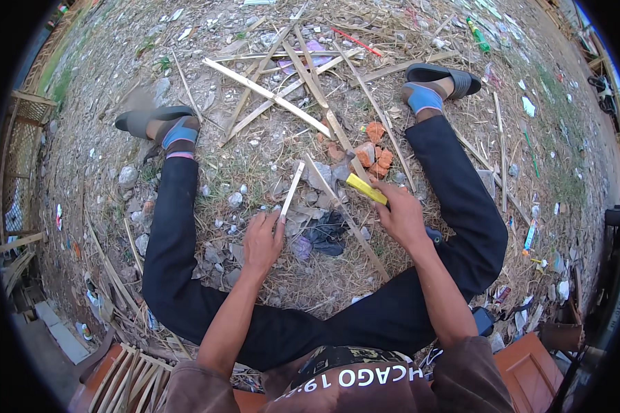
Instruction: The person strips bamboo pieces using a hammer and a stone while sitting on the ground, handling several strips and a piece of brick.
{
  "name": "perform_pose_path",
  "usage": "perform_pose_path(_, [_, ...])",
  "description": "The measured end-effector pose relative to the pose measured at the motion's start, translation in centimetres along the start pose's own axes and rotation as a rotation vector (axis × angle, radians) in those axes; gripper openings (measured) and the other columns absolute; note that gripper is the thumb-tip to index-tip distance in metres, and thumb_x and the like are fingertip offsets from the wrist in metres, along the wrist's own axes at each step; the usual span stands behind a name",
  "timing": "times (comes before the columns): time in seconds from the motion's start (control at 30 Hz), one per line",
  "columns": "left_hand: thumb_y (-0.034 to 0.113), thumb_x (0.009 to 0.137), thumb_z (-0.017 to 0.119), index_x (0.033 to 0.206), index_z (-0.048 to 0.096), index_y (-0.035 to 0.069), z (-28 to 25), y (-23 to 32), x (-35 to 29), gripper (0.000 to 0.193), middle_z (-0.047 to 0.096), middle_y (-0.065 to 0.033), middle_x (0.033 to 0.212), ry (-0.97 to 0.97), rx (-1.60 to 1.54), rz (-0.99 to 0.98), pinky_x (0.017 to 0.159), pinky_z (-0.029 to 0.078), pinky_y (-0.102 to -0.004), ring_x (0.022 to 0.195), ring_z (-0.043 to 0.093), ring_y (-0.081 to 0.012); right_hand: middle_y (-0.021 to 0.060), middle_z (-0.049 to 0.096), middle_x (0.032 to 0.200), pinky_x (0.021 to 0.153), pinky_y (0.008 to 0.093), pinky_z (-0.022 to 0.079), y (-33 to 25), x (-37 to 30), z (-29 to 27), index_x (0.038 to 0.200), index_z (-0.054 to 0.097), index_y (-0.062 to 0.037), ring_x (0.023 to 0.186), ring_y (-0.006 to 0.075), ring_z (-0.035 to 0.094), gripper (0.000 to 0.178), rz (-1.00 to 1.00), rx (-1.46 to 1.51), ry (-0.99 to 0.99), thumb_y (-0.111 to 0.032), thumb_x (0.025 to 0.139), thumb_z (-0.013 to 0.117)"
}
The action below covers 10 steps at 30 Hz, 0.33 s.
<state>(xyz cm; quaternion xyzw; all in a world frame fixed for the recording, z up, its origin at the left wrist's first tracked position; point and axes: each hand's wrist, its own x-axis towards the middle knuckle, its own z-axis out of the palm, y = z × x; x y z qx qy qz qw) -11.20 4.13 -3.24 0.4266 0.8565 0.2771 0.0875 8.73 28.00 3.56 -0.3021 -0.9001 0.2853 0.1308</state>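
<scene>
My left hand (261,242) is closed on the lower end of a short pale wooden strip (293,187), which points up and away. In my right hand (401,215) is a yellow-handled tool (367,188) with a black part by the palm. Something dark lies at its far end; whether this is the tool's head I cannot tell. Between the hands, a longer wooden strip (348,219) slants across the ground. Beyond them several wooden strips (268,92) lie crossed over each other. Broken orange brick pieces (376,157) sit just past the tool.
My outstretched legs (180,227) frame the work spot. Black plastic (326,234) and stones lie between them. A green bottle (478,36) is at the far right, a red stick (356,42) at the back. A bundle of sticks (127,378) and a lattice panel (22,162) are at left.
</scene>
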Motion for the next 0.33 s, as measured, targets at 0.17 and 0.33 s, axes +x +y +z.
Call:
perform_pose_path(0.17, [0.017, 0.09, 0.07, 0.115, 0.068, 0.001, 0.5, 0.2, 0.3, 0.03, 0.058, -0.0148, 0.088, -0.002, 0.012, 0.005, 0.073, 0.049, -0.0443, 0.086, 0.059, -0.0339, 0.021, 0.069, 0.109, 0.084, 0.0451, 0.052, 2.6, 1.7, -0.8, 0.113, 0.067, -0.0017, 0.099, 0.0396, 0.066, 0.03, 0.089, 0.101, 0.089, -0.005, 0.084, 0.07])
perform_pose_path(0.33, [0.017, 0.088, 0.072, 0.116, 0.068, 0.001, 0.7, 0.0, 0.1, 0.032, 0.059, -0.0146, 0.089, -0.047, 0.007, -0.024, 0.073, 0.05, -0.0438, 0.088, 0.061, -0.0335, 0.0242, 0.069, 0.106, 0.088, 0.0438, 0.051, 2.9, 2.0, 0.9, 0.123, 0.063, -0.0048, 0.099, 0.0397, 0.067, 0.038, 0.347, 0.077, 0.23, -0.007, 0.086, 0.069])
